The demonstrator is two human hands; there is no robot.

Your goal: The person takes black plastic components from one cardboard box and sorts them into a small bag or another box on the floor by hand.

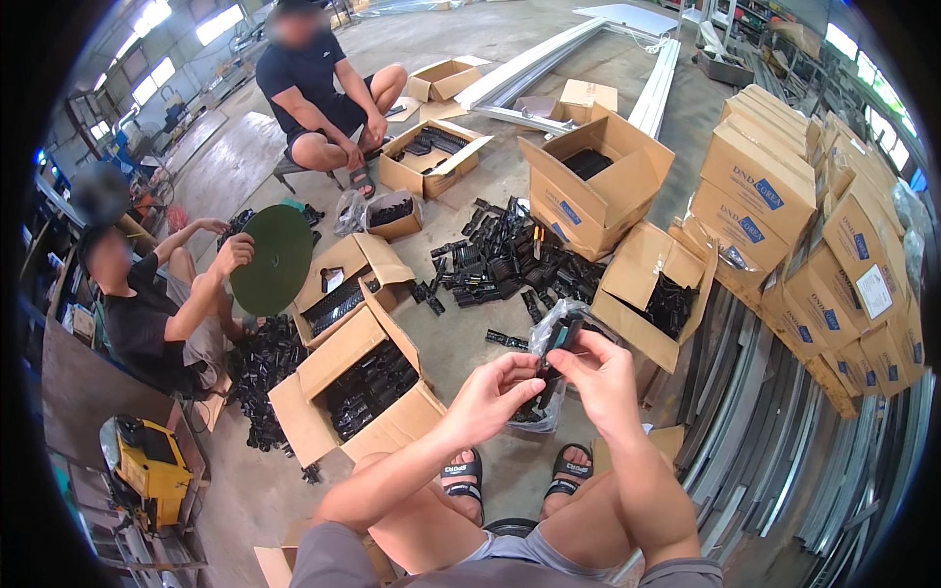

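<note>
In front of me, over my knees, both hands meet on a small black part (563, 337), which looks like a moulded plastic piece. My right hand (600, 377) is closed around its upper end with thumb and fingers. The fingers of my left hand (492, 394) pinch its lower end. My hands partly cover the piece, so its exact kind does not show. Just below them stands a container lined with clear plastic (537, 423), with dark parts inside. Beyond lies a loose pile of similar black parts (500, 257) on the floor.
Open cartons (397, 423) of black parts stand to the left, another carton (637, 294) to the right. One person (162, 314) at left holds a round green disc (272, 261); another person (314, 98) sits farther back. Stacked boxes (750, 186) and metal strips (750, 441) line the right.
</note>
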